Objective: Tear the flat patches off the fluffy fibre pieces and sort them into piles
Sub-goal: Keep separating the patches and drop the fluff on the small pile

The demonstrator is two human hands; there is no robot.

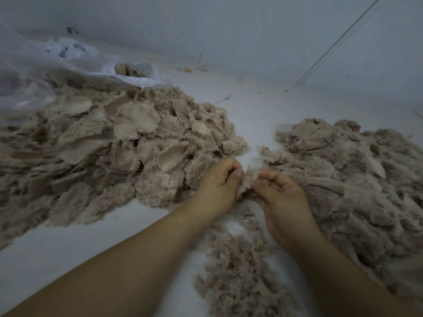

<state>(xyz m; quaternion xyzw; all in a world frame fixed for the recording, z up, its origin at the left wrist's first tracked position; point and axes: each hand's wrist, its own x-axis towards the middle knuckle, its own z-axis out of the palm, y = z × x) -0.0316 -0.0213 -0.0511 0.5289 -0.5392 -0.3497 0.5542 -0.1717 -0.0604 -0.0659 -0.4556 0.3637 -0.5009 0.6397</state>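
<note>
Pinching from both sides, my left hand (219, 181) and right hand (280, 191) hold one fluffy fibre piece (248, 179) between the big unsorted heap (109, 147) and the right-hand pile (357, 170). It looks feather-light and soft; I'd grip close by the patch edge.

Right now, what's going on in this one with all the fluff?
A person holds one fibre piece between both hands, left hand and right hand pinching it above a white surface. A big pile lies left, another pile right, loose fluff nearest the camera. A plastic bag sits behind.
</note>
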